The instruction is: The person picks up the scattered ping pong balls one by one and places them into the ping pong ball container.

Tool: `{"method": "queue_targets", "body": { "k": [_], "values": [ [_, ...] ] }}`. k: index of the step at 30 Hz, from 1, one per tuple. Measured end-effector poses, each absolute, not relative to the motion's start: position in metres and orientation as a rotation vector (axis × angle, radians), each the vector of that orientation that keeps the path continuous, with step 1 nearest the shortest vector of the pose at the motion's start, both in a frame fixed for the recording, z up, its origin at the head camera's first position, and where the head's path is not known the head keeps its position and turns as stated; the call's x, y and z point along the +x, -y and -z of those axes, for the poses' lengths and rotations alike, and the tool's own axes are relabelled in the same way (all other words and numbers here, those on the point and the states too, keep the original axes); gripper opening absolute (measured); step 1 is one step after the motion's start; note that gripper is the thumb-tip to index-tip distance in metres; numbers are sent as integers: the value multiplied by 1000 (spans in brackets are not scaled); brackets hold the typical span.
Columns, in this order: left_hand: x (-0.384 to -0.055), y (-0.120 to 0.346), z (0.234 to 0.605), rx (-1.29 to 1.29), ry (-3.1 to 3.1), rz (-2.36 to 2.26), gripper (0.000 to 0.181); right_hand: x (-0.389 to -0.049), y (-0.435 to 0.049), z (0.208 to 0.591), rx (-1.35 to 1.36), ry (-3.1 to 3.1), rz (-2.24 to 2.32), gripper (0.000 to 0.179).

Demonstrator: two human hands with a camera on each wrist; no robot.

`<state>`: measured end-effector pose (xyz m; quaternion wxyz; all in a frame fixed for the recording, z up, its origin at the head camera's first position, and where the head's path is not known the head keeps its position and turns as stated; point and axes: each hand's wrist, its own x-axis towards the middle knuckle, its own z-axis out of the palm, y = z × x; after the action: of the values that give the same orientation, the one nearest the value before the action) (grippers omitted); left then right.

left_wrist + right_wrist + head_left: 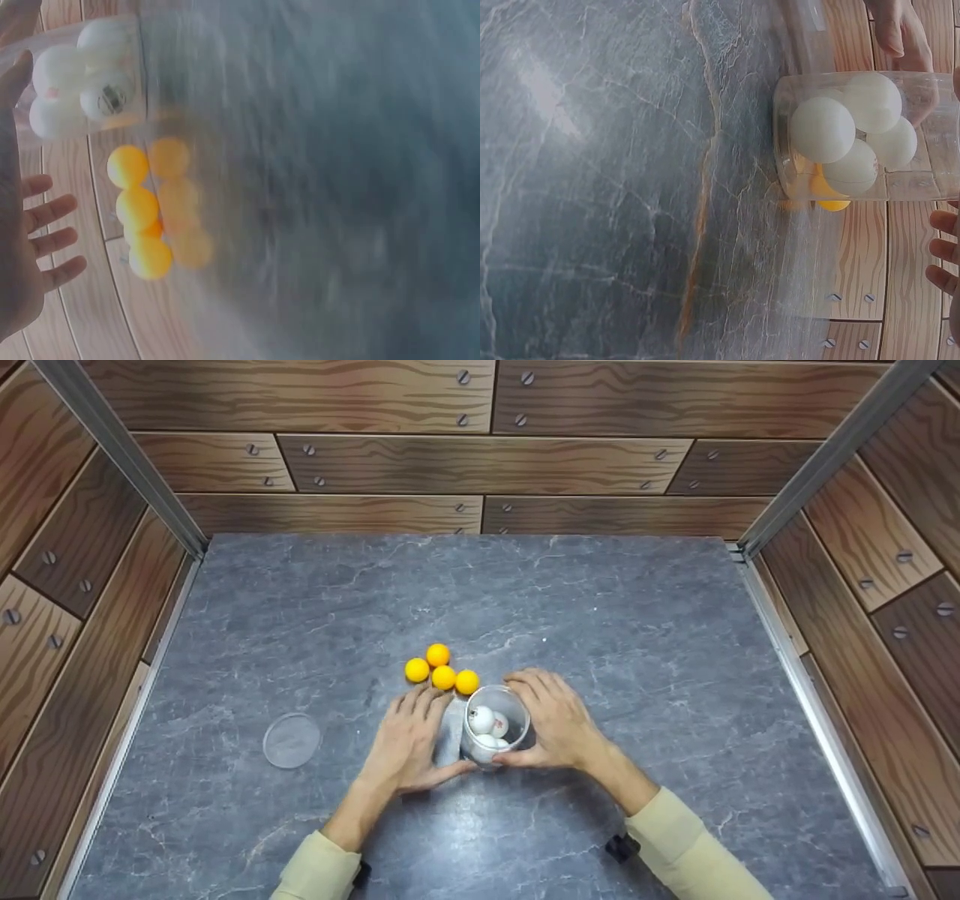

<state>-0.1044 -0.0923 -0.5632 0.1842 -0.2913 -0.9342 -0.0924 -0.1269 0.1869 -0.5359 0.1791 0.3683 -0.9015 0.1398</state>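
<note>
Free tabletop (480, 592) (beyond obstructing orange balls (443, 677))

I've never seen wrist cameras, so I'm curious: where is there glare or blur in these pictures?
Head: pale glare on the tabletop, below the clear container; left wrist: hazy, tabletop smeared, orange balls faintly mirrored; right wrist: clearer, whitish glare streak on the tabletop.

Clear glossy plastic jar (516, 718), smooth matt balls (443, 677), slightly shiny marble-look tabletop (645, 660).

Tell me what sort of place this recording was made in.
Probably a purpose-built filming booth: a marbled tabletop is closed in at the back and sides by walls with a seemingly printed plank-and-screw pattern, with metal posts at the back corners.
</note>
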Motion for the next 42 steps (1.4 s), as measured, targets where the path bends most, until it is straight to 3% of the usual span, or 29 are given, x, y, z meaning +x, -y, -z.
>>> {"method": "queue_targets", "body": {
  "k": [9, 42],
  "values": [
    [-116, 115, 550, -781, 2768, 186, 112, -126, -187, 535, 1036, 2571, -387, 109],
    [-158, 144, 562, -561, 2855, 416, 94, -126, -188, 534, 1044, 2596, -436, 104]
  ]
}}
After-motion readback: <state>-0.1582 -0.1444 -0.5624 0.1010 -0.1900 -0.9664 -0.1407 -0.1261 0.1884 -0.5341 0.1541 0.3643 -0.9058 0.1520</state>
